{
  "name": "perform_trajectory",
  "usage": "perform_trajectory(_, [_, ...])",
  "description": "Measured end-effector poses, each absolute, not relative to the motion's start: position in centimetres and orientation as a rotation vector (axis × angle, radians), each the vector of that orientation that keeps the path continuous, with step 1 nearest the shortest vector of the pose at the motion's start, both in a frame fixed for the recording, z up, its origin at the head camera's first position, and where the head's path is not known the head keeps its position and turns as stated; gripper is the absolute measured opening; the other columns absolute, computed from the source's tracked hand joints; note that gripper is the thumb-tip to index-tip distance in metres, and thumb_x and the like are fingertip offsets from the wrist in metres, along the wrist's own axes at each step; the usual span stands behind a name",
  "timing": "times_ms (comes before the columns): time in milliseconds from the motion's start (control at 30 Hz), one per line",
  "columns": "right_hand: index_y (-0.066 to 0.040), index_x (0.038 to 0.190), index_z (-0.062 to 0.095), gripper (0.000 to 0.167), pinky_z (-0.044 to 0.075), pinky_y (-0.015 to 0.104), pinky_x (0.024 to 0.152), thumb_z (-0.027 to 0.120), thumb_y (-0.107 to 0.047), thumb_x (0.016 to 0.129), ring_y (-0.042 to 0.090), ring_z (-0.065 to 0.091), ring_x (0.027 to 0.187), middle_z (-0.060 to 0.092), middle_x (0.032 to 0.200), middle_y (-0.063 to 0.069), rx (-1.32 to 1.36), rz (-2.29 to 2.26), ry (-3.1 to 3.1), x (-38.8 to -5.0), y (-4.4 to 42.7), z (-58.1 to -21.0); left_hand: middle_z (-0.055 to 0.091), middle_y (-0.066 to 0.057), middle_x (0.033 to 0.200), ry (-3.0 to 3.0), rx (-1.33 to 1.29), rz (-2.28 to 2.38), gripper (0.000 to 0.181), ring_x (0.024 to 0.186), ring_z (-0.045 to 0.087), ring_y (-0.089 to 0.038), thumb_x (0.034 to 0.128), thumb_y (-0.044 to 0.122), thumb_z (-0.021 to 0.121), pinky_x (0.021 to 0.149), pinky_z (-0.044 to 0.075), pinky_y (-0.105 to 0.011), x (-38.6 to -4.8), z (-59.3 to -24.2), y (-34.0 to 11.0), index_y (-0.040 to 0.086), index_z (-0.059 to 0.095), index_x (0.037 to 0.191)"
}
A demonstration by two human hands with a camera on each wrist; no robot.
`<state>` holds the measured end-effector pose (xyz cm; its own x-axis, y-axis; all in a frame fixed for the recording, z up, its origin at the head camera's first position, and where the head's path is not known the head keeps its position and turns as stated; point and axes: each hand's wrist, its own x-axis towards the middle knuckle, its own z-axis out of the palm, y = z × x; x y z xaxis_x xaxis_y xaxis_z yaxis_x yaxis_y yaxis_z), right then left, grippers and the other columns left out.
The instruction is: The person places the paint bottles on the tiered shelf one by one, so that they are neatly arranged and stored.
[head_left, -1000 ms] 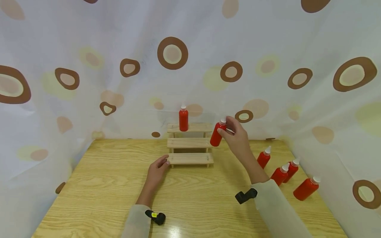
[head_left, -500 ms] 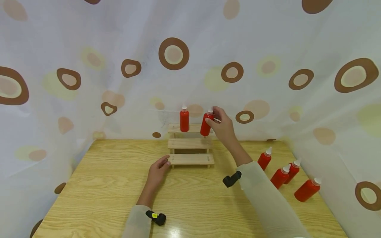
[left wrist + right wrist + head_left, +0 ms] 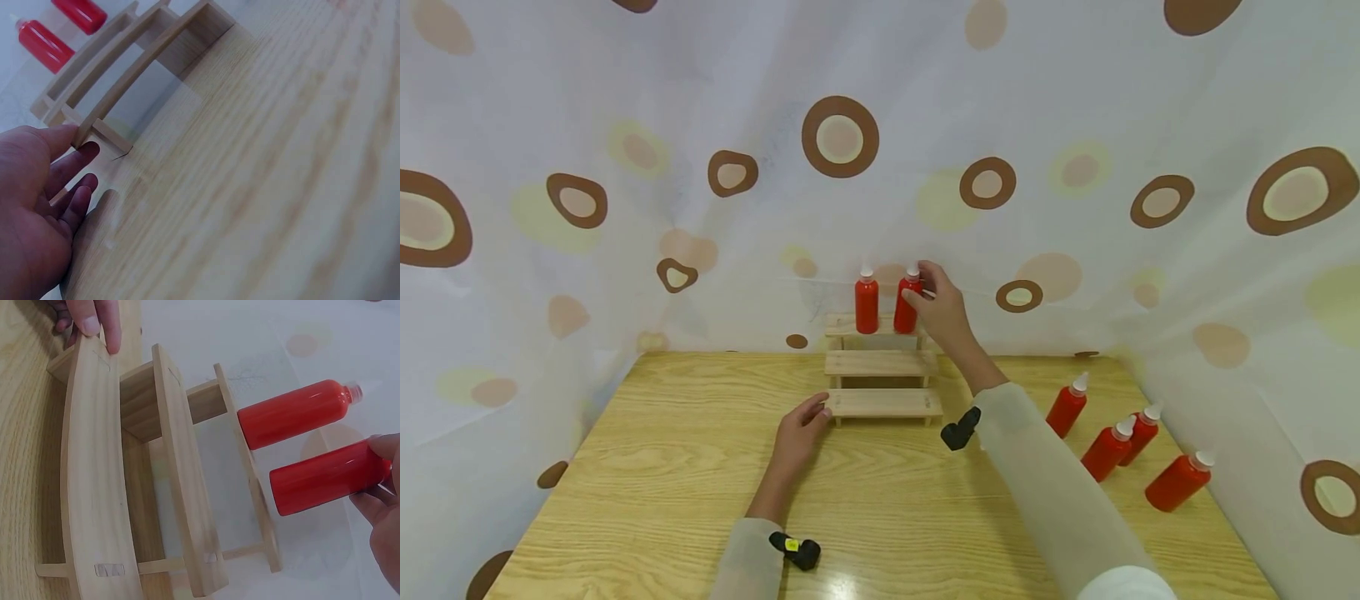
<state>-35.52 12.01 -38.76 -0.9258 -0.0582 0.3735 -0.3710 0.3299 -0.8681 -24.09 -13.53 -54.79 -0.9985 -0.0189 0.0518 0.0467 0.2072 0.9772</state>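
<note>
A three-step wooden stand [image 3: 880, 362] is set at the back of the table. One red squeeze bottle [image 3: 867, 307] with a white cap stands upright on its top step, toward the left. To the right of that one, my right hand [image 3: 946, 312] pinches a second red squeeze bottle [image 3: 328, 478] near its cap, almost upright. In the right wrist view a narrow gap shows between this bottle's base and the top step. My left hand [image 3: 797, 433] holds the left end of the lowest step, its thumb [image 3: 62, 137] against the board's corner.
Several more red bottles stand at the right of the wooden table [image 3: 865, 500], among them a front one [image 3: 1178, 482] and a rear one [image 3: 1066, 407]. A patterned white sheet [image 3: 752, 242] hangs close behind the stand and along both sides.
My right hand has carried its bottle left and up, from beside the stand to the top step, and the bottle has become more upright. The left hand has stayed at the stand.
</note>
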Motion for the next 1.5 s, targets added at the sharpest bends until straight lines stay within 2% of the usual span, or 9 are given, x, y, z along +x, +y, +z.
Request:
perform_trajectory(467, [-0.008, 0.15, 0.042, 0.055, 0.04, 0.043, 0.115, 0.063, -0.011, 0.099, 0.032, 0.051, 0.135, 0.052, 0.146, 0.017, 0.398, 1.616, -2.348, -36.5, 11.6, -39.6, 0.063, -0.018, 0.134, -2.402, 0.012, -1.946, 0.039, 0.128, 0.057, -0.032, 0.1012, 0.023, 0.063, 0.108, 0.045, -0.05, -24.0, -54.3, -13.4, 0.013, 0.063, 0.138])
perform_trajectory(767, [-0.012, 0.149, 0.046, 0.054, 0.039, 0.041, 0.116, 0.063, -0.018, 0.099, 0.032, 0.051, 0.136, 0.053, 0.146, 0.016, 0.36, 1.632, -2.339, -35.3, 12.3, -38.8, 0.062, -0.023, 0.136, -2.381, -0.008, -1.94, 0.043, 0.128, 0.057, -0.036, 0.1016, 0.022, 0.062, 0.108, 0.044, -0.053, -24.1, -54.7, -13.3, 0.006, 0.059, 0.141])
perform_trajectory(900, [-0.012, 0.148, 0.047, 0.053, 0.041, 0.041, 0.115, 0.064, -0.021, 0.098, 0.031, 0.052, 0.135, 0.055, 0.144, 0.015, 0.358, 1.649, -2.321, -34.4, 13.1, -38.8, 0.062, -0.022, 0.136, -2.387, -0.006, -1.939, 0.042, 0.128, 0.057, -0.035, 0.1017, 0.022, 0.062, 0.108, 0.044, -0.053, -24.2, -54.8, -13.4, 0.007, 0.059, 0.141])
perform_trajectory(1233, [-0.008, 0.149, 0.045, 0.059, 0.038, 0.044, 0.117, 0.069, -0.023, 0.098, 0.036, 0.047, 0.138, 0.053, 0.145, 0.02, 0.42, 1.667, -2.293, -30.3, 15.7, -38.4, 0.061, -0.017, 0.138, -2.392, 0.006, -1.978, 0.038, 0.13, 0.056, -0.032, 0.1018, 0.025, 0.062, 0.108, 0.045, -0.05, -24.0, -54.7, -13.4, 0.015, 0.063, 0.138])
perform_trajectory(1400, [-0.015, 0.15, 0.045, 0.063, 0.037, 0.045, 0.117, 0.07, -0.035, 0.096, 0.03, 0.049, 0.138, 0.052, 0.147, 0.013, 0.42, 1.627, -2.29, -27.5, 17.7, -38.3, 0.062, -0.017, 0.137, -2.384, 0.013, -1.972, 0.037, 0.129, 0.057, -0.031, 0.1013, 0.025, 0.063, 0.107, 0.046, -0.05, -24.1, -54.7, -13.4, 0.015, 0.064, 0.137])
perform_trajectory(1500, [-0.019, 0.15, 0.045, 0.061, 0.038, 0.044, 0.117, 0.069, -0.034, 0.097, 0.025, 0.049, 0.138, 0.052, 0.147, 0.008, 0.4, 1.584, -2.291, -25.5, 19.1, -38.0, 0.063, -0.017, 0.136, -2.383, 0.011, -1.97, 0.037, 0.128, 0.057, -0.031, 0.1011, 0.025, 0.063, 0.107, 0.046, -0.05, -24.1, -54.6, -13.4, 0.015, 0.064, 0.137])
